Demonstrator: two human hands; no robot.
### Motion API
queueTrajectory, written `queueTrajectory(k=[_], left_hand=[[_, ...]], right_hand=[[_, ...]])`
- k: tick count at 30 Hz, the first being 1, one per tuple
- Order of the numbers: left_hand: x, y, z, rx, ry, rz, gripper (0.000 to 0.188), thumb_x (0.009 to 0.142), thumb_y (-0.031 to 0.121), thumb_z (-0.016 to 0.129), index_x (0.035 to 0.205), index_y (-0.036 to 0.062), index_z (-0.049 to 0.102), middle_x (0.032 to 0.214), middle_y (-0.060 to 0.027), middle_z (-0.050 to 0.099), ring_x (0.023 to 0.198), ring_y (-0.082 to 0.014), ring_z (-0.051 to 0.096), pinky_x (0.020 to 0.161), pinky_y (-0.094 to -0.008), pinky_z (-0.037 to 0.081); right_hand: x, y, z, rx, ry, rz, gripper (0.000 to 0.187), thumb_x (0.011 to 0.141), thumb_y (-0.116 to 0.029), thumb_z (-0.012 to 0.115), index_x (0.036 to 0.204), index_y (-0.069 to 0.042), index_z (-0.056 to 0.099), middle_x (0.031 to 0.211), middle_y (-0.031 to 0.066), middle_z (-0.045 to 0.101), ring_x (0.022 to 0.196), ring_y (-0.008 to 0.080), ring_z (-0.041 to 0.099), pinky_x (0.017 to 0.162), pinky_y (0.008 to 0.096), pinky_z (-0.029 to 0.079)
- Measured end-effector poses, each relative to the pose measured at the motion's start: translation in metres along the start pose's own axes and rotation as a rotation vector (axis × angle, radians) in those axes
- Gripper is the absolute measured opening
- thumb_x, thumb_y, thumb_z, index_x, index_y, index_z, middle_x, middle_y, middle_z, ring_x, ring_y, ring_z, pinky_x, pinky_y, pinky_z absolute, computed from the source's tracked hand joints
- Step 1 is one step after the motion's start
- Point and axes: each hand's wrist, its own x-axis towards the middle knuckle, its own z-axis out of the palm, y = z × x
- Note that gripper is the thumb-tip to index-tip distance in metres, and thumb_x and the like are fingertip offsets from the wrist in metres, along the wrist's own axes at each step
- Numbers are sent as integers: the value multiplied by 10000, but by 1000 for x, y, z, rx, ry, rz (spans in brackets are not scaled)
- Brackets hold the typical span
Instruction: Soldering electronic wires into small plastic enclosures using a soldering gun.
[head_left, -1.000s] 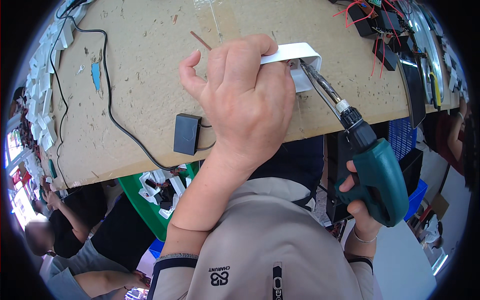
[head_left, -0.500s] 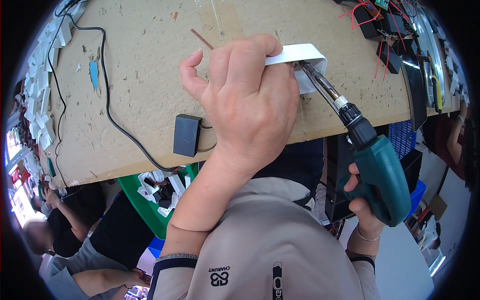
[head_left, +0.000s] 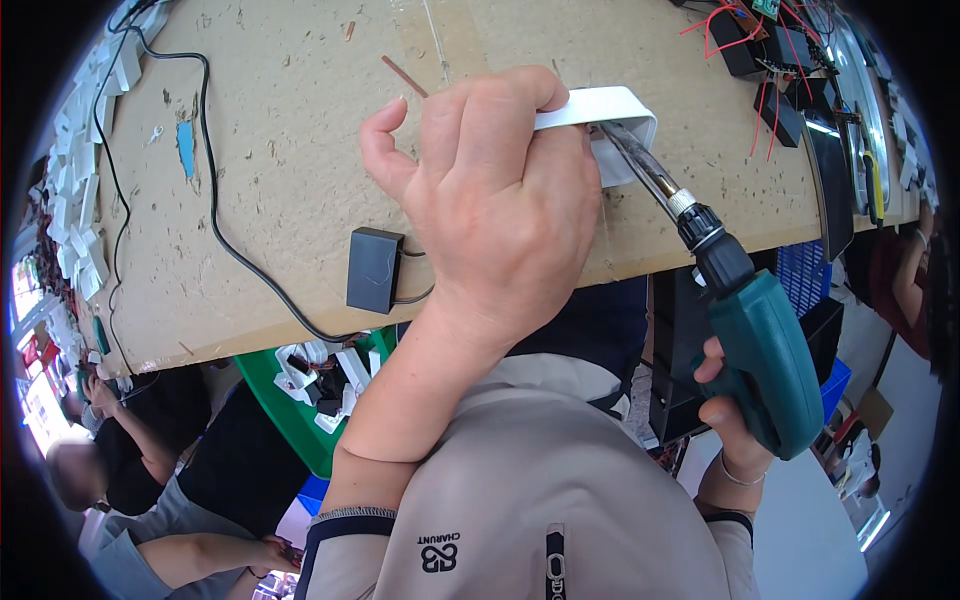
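Seated at a scuffed tan table (head_left: 300,140), with both hands busy and set apart from each other. Clamping a white case (head_left: 600,105) just above the tabletop's near side with the left hand (head_left: 500,200), knuckles up, one finger lifted clear to the left, thumb out of sight. Aiming a green soldering gun (head_left: 775,350) up and leftward at the case's open right end, with its handle wrapped by the right hand (head_left: 735,430), largely hidden behind the grip. Below the table's near edge, at left, with a green bin (head_left: 268,400) of white and black parts. On the tabletop, near the left wrist, with a small black box (head_left: 373,270); farther off, past the knuckles, with a thin brown strip (head_left: 403,75). Smallest of all, with the gun's dark tip (head_left: 620,140) inside the case's opening, actual contact impossible to make out. Shifted slightly right, case and gun together, compared with a second ago; nearly unmoved over the last half second. Suggesting, by judgement, a steadied hold and work kept to one spot inside the case.
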Motion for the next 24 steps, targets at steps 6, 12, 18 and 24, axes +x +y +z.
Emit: queueTrajectory(k=[6,12,18,24], left_hand=[[0,0,1,5,3,2,96,631,49,709,699,82,650,925,-10,591,874,-157,529,832,-356,281],[1,0,1,2,10,6,97,633,49,707,702,84,649,923,-7,591,862,-156,525,820,-355,279],[1,0,1,8,13,8,95,635,52,705,702,85,647,923,-4,591,858,-154,524,819,-355,277],[0,-1,1,-2,15,7,96,634,54,707,697,89,643,926,-3,591,854,-155,522,816,-356,276]], right_hand=[[0,-3,-3,-113,-21,-16,816,649,-457,811,1181,97,537,872,87,674,779,197,665,730,268,504],[-1,-9,-6,-195,-33,18,784,653,-486,797,1156,68,562,1005,131,671,881,252,674,776,296,512],[2,-10,-2,-148,-4,-76,792,638,-477,814,1172,48,558,962,123,680,861,249,677,776,297,513],[3,-15,-4,-190,-40,-76,753,629,-402,846,1187,16,560,955,111,685,852,225,680,772,304,517]])
